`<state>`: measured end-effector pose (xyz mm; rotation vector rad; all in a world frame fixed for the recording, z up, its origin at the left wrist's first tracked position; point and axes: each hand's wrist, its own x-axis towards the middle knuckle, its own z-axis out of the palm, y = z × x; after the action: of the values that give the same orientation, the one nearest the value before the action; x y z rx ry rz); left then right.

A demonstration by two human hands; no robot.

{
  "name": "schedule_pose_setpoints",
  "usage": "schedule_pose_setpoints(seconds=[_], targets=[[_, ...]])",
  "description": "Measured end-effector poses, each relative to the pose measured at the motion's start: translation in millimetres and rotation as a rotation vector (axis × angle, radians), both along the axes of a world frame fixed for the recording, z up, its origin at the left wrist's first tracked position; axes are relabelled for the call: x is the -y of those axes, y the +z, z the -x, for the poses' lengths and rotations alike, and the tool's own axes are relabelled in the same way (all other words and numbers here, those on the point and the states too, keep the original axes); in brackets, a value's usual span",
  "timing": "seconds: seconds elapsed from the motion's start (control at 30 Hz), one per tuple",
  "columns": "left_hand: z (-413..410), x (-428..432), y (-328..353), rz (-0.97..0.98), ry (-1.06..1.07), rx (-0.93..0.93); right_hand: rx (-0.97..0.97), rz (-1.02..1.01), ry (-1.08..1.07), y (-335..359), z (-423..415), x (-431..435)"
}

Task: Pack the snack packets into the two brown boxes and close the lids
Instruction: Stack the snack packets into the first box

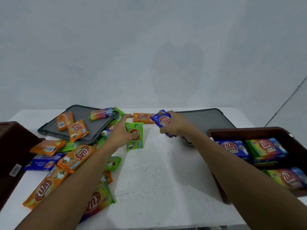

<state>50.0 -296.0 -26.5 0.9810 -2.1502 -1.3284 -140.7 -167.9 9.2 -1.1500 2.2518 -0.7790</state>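
In the head view, the left hand (122, 131) grips a green packet (137, 140). The packet stands on its edge on the white table (157, 171), with the thumb across its red logo and the forefinger stretched out past its top. The packet is glossy lime green with a cartoon figure near its lower end.

The right hand (174, 126) is curled round a blue packet (163, 120), which is tilted and lifted off the table. It shows a red oval "KUAT" logo on its face. An orange packet (142, 117) lies flat between the two hands, just beyond the left forefinger and next to the blue packet.

A loose pile (78, 156) of orange, green, blue and rainbow packets lies left of the left forearm. Some of them rest on a grey lid (98, 125).

A second lid (207, 119) lies beyond the right hand. The right box (249, 131) sits right of the right forearm and holds blue and rainbow packets, all smeared by motion blur. The frame's right edge cuts it off.

The left box (11, 146) is tipped at the frame's left edge, and its inside is out of sight. Something dark (186, 141) under the right wrist is too blurred to identify.
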Motion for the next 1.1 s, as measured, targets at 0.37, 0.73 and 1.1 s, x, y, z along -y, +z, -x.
schedule_pose_setpoints(seconds=[0.37,0.73,1.1], targets=[[80.7,-110.2,63.5,-0.046,-0.044,-0.262,-0.041,0.224,0.120,50.0,78.9,-151.2],[163.9,-249.0,67.6,0.051,-0.300,-0.007,-0.294,-0.145,0.376,32.5,185.8,-302.0],[174.1,-285.9,41.5,0.779,-0.689,0.702,-0.441,-0.287,0.496,12.2,188.3,-325.3]])
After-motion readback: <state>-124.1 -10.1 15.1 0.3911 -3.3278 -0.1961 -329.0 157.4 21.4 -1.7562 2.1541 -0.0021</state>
